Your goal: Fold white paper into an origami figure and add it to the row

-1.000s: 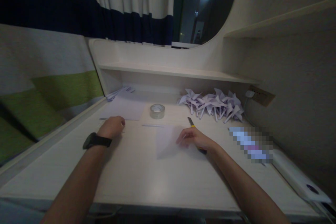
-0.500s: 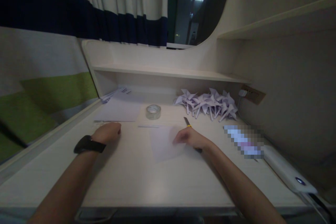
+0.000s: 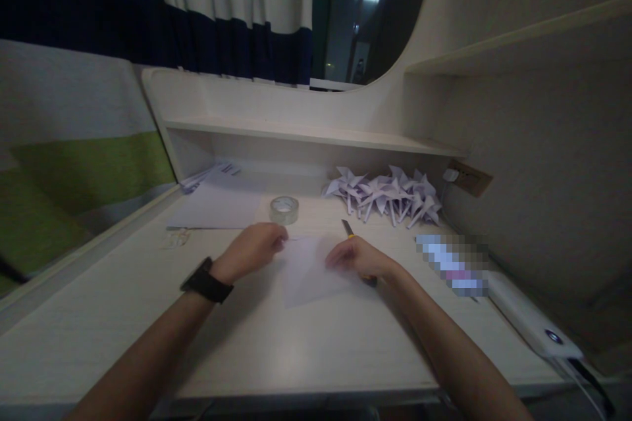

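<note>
The left hand (image 3: 254,248) has moved right since a second ago; its curled fingers now meet the far-left corner of the paper sheet (image 3: 309,276), and whether they pinch it is unclear. The right hand (image 3: 356,256), fingers loosely bent, still rests on the sheet's right edge. A tape roll (image 3: 284,209) sits just beyond the left hand.

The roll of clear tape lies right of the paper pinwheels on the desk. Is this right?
No: in the head view the roll of clear tape lies left of the paper pinwheels on the desk.
</note>
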A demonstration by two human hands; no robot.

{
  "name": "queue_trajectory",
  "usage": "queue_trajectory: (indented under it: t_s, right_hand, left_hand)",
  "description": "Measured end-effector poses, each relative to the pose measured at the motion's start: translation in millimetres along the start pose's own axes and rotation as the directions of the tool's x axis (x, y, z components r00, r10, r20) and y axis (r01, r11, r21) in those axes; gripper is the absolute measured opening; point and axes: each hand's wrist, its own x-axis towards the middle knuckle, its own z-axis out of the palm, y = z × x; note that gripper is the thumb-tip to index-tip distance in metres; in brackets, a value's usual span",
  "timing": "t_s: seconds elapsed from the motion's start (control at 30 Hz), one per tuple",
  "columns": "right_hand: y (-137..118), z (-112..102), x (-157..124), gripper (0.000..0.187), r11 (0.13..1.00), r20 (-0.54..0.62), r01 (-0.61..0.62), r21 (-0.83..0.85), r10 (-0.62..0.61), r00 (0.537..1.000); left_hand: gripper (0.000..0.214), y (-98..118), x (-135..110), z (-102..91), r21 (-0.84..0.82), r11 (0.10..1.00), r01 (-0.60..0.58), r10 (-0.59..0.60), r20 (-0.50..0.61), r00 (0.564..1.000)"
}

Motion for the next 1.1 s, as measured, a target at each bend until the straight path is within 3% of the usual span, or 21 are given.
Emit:
queue_trajectory:
  t_s: [0.13, 0.23, 0.37, 0.43, 0.53, 0.63, 0.7, 0.8, 0.93, 1.1]
  right_hand:
    - [7, 2, 6, 0.020, 0.983, -0.288, -0.045, -0.175, -0.008, 0.958]
    - [11, 3, 8, 0.022, 0.941, -0.442, -0.164, -0.297, 0.017, 0.897]
    - [9, 6, 7, 0.023, 0.862, -0.596, -0.282, -0.420, -0.028, 0.802]
    - [7, 8, 7, 0.020, 0.895, -0.597, -0.289, -0.341, 0.031, 0.801]
    - [6, 13, 8, 0.013, 0.968, -0.549, -0.251, -0.010, 0.205, 0.810]
    - [4, 17, 9, 0.009, 0.921, -0.469, -0.162, 0.353, 0.324, 0.821]
    - [4, 17, 9, 0.010, 0.865, -0.435, -0.125, 0.486, 0.363, 0.824]
    - [5, 15, 9, 0.017, 0.839, -0.430, -0.103, 0.534, 0.374, 0.821]
    - [14, 13, 10, 0.034, 0.838, -0.390, -0.049, 0.543, 0.303, 0.869]
    - [21, 14, 11, 0.028, 0.955, -0.411, 0.047, 0.291, 0.080, 0.908]
  left_hand:
    - [0.013, 39, 20, 30.2, -0.265, 0.944, -0.197, 0.216, 0.046, 0.975]
    - [0.010, 47, 27, 49.1, -0.339, 0.922, -0.186, 0.227, 0.085, 0.970]
    - [0.010, 39, 27, 64.1, -0.429, 0.894, -0.129, 0.182, 0.083, 0.980]
    - [0.010, 34, 26, 68.6, -0.478, 0.873, -0.101, 0.166, 0.096, 0.981]
    - [0.010, 30, 24, 73.2, -0.536, 0.842, -0.064, 0.150, 0.119, 0.981]
    - [0.010, 30, 23, 75.9, -0.593, 0.804, -0.035, 0.129, 0.117, 0.985]
    - [0.011, 29, 21, 76.0, -0.628, 0.778, -0.016, 0.112, 0.114, 0.987]
    - [0.012, 28, 20, 72.7, -0.655, 0.755, 0.007, 0.099, 0.124, 0.987]
    - [0.013, 24, 19, 64.8, -0.684, 0.729, 0.017, 0.123, 0.156, 0.980]
    - [0.014, 20, 19, 60.9, -0.732, 0.680, 0.032, 0.167, 0.198, 0.966]
